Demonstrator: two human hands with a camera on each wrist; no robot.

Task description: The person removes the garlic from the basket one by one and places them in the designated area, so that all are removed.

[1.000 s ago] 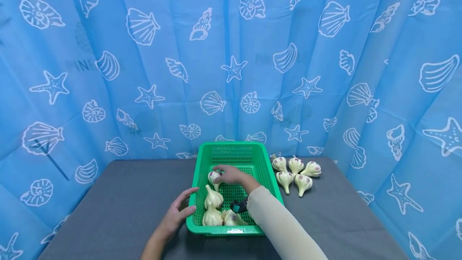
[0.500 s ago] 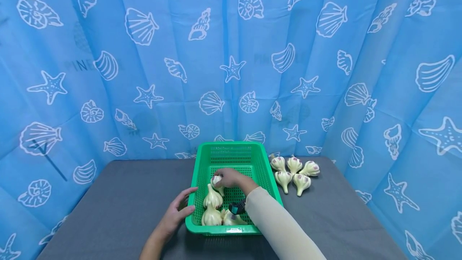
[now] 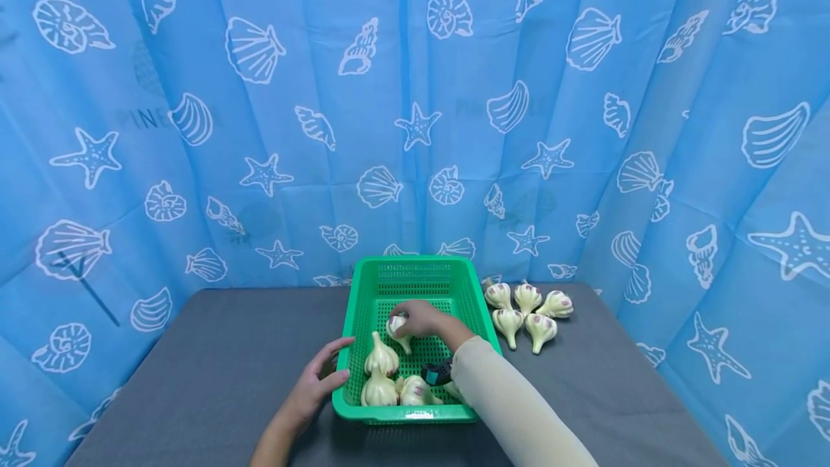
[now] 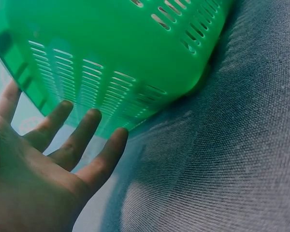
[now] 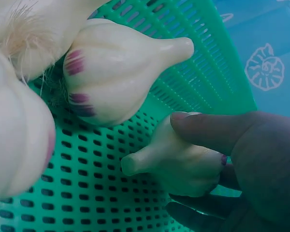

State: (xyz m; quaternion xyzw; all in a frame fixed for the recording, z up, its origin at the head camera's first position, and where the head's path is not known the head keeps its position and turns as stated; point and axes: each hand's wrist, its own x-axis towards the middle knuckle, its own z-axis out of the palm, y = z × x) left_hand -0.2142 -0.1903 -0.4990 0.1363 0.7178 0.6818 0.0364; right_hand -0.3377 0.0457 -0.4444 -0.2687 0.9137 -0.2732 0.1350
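My right hand (image 3: 421, 319) reaches into the green basket (image 3: 338, 380) and grips a garlic bulb (image 5: 179, 159) between thumb and fingers. In the right wrist view its stem points left, away from the palm. Another garlic bulb (image 5: 116, 72) lies beside it against the basket wall, with more bulbs partly in view at the left. My left hand (image 3: 311, 384) is at the basket's left side, thumb and fingers spread and fairly straight near the rim. Seen in the left wrist view, the fingers (image 4: 82, 133) are extended by the slotted outer wall.
Several garlic bulbs (image 3: 508, 323) sit in a cluster on the grey tabletop (image 3: 227, 352), right of the basket. A blue curtain (image 3: 415, 92) with white shell prints hangs behind. Inside the basket, more bulbs (image 3: 380, 386) lie along the near left corner.
My right hand has shifted the garlic bulb it holds slightly to the right, away from the basket's left wall. My left hand stays about where it was.
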